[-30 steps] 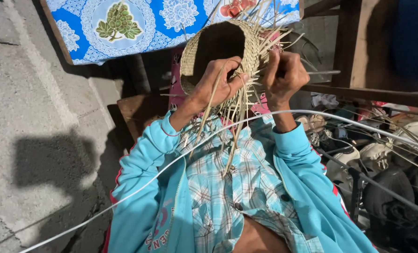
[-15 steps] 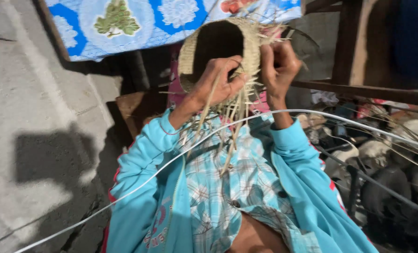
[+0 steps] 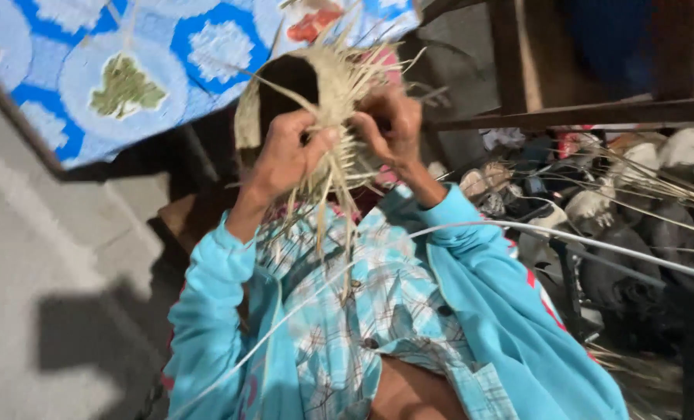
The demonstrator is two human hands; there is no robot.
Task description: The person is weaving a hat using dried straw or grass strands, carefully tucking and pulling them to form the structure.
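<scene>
I hold a half-woven straw basket (image 3: 327,82) up in front of me, its dark opening turned toward the left. My left hand (image 3: 284,152) grips the rim and the loose straw strands (image 3: 339,190) that hang down from it. My right hand (image 3: 389,124) pinches strands on the basket's right side. Both arms are in turquoise sleeves, over a blue checked shirt (image 3: 362,311).
A blue and white patterned cloth (image 3: 121,70) hangs at the upper left. Wooden beams (image 3: 580,113) cross the upper right. Shoes and dark clutter (image 3: 611,218) lie at right beside loose straw stalks (image 3: 673,187). A thin white cord (image 3: 564,237) runs across my lap. Concrete floor (image 3: 51,257) at left.
The view has swung, so the basket and hands sit lower in frame. My right hand has moved down from the basket's top edge to its right side.
</scene>
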